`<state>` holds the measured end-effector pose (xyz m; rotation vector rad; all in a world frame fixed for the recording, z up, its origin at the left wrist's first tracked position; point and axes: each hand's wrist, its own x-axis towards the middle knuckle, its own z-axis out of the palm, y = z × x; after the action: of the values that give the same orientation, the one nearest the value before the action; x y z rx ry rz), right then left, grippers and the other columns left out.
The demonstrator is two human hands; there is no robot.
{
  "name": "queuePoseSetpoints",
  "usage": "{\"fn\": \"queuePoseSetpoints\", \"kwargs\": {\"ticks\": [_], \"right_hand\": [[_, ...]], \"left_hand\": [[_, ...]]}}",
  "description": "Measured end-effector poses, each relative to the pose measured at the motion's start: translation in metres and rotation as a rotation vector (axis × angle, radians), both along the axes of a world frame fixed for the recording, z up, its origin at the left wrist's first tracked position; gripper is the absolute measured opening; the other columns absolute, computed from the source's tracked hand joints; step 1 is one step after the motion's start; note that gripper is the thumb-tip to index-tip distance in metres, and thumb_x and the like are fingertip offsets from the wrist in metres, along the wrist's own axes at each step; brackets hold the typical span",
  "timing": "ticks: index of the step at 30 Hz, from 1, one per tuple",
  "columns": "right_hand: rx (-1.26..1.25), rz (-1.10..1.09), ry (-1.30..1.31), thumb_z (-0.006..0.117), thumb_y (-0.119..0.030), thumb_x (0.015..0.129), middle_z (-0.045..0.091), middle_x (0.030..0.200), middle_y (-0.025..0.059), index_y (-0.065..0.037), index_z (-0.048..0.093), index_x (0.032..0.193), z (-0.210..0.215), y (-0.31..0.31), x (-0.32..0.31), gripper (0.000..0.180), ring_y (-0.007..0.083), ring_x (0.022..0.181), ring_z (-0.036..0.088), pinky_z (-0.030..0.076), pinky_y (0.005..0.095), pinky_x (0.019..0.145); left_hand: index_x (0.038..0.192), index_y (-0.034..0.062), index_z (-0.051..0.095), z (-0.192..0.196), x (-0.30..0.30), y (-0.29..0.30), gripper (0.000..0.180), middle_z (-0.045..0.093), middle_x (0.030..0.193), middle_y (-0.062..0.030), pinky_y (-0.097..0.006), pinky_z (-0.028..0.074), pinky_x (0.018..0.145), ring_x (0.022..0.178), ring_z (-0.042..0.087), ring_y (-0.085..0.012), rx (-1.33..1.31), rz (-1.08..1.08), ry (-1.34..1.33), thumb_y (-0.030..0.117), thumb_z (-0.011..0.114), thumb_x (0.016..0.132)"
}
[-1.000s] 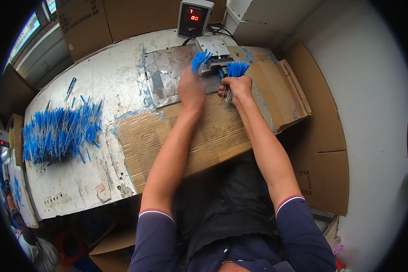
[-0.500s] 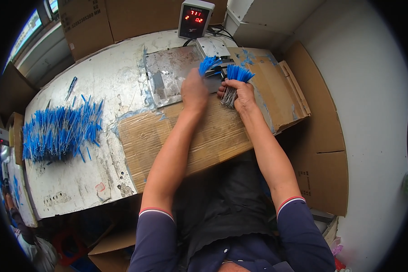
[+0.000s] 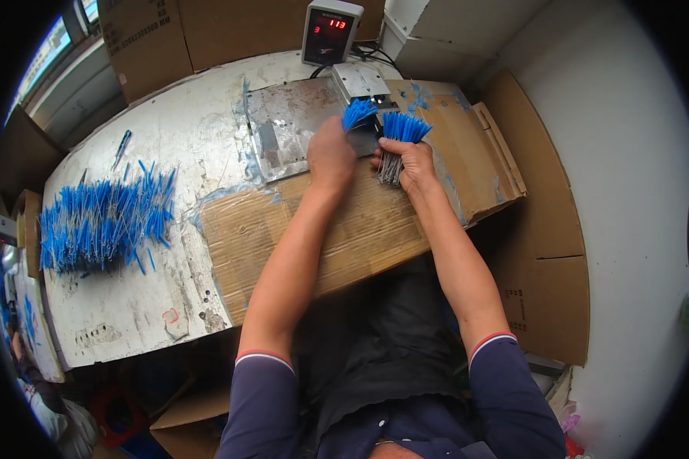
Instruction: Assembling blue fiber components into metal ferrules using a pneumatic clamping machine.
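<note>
My left hand (image 3: 331, 155), slightly blurred, is closed round a small bunch of thin blue-bristled wire brushes (image 3: 358, 112). Their blue ends stick up past my fingers, next to a small machine (image 3: 362, 83) at the back of the table. A thicker bunch of the same brushes (image 3: 406, 127) is gripped in my right hand (image 3: 412, 162), just to the right. Blue tips fan out above that thumb, and silvery wire stems hang below it. The fingertips of my left hand are hidden.
A large pile of blue wire brushes (image 3: 107, 219) lies on the worn white table (image 3: 164, 294) at left, near a pen (image 3: 121, 148). Flat cardboard (image 3: 314, 237) covers the front edge. A metal plate (image 3: 295, 115) and a red-digit display (image 3: 331, 32) stand farther back.
Both hands keep their bunches and have shifted only slightly. The blue tips in my left hand have tilted and moved a little to the right. The digits on the display have changed.
</note>
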<state>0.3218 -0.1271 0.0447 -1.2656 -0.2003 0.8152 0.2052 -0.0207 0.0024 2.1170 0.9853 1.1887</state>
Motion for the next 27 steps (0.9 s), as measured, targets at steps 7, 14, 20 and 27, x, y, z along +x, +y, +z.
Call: {"fn": "queuePoseSetpoints", "kwargs": {"ticks": [7, 14, 20, 27], "right_hand": [[-0.041, 0.1, -0.082, 0.076, 0.006, 0.079, 0.068, 0.079, 0.0139, 0.005, 0.066, 0.09, 0.001, -0.002, 0.003, 0.016, 0.0251, 0.067, 0.071, 0.065, 0.04, 0.057], [-0.117, 0.106, -0.141, 0.076, 0.008, 0.079, 0.067, 0.077, 0.013, 0.006, 0.064, 0.088, 0.004, 0.0, 0.002, 0.015, 0.0229, 0.061, 0.068, 0.064, 0.0369, 0.054], [-0.08, 0.013, -0.124, 0.076, 0.01, 0.079, 0.067, 0.076, 0.0133, 0.006, 0.064, 0.088, 0.001, 0.006, 0.005, 0.015, 0.0218, 0.061, 0.068, 0.063, 0.0353, 0.052], [-0.082, 0.02, -0.346, 0.07, 0.009, 0.075, 0.067, 0.075, 0.0101, 0.003, 0.068, 0.085, -0.003, 0.005, -0.007, 0.011, 0.0185, 0.058, 0.066, 0.059, 0.0321, 0.049]], "left_hand": [[0.105, 0.0036, 0.06, -0.003, 0.002, -0.002, 0.019, 0.063, 0.099, -0.0204, -0.052, 0.051, 0.076, 0.09, 0.064, -0.0427, 0.093, -0.075, 0.041, 0.001, 0.061, 0.087], [0.113, 0.0035, 0.057, 0.005, 0.001, -0.003, 0.023, 0.06, 0.103, -0.0189, -0.052, 0.049, 0.076, 0.092, 0.062, -0.0444, -0.005, 0.067, -0.209, -0.001, 0.058, 0.091], [0.114, 0.0035, 0.057, 0.004, 0.002, -0.002, 0.024, 0.059, 0.103, -0.0193, -0.052, 0.049, 0.077, 0.094, 0.061, -0.0451, -0.034, 0.045, -0.232, 0.0, 0.059, 0.091], [0.115, 0.0042, 0.057, 0.003, -0.002, -0.001, 0.024, 0.059, 0.103, -0.0193, -0.052, 0.049, 0.077, 0.095, 0.061, -0.0447, -0.056, 0.039, -0.208, 0.0, 0.059, 0.091]]}}
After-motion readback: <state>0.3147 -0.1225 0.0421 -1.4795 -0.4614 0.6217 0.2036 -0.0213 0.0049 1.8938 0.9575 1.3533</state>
